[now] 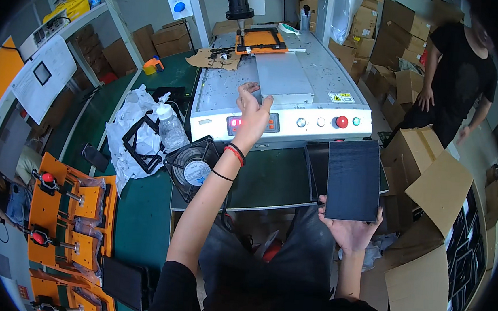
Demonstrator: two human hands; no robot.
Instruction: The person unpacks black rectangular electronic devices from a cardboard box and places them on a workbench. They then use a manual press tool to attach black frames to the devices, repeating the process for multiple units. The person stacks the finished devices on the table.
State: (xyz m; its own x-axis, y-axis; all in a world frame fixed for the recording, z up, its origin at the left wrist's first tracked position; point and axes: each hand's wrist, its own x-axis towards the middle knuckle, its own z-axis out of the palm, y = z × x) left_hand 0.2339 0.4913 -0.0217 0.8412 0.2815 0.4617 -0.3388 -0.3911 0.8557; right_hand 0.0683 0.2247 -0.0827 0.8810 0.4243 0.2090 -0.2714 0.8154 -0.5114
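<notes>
My right hand (350, 232) holds a black ribbed rectangular panel (353, 180) upright by its lower edge, fingers and thumb at its two sides. Reaching forward, my left hand (253, 116) has its fingers curled round the near left corner of a grey metal slide plate (286, 77) on a white bench press machine (321, 117). The thumb lies at the plate's front face, and the inner fingertips are partly hidden. Behind the plate, under the black press head (238, 4), sits an orange fixture (261, 39) with a black frame on it.
A round-hubbed fan (196, 172), a clear bottle (172, 128) and a black frame (141, 146) lie left of my left arm. Orange clamp fixtures (72, 212) stand at the lower left. Open cardboard boxes (417, 150) and another person (456, 77) are at the right.
</notes>
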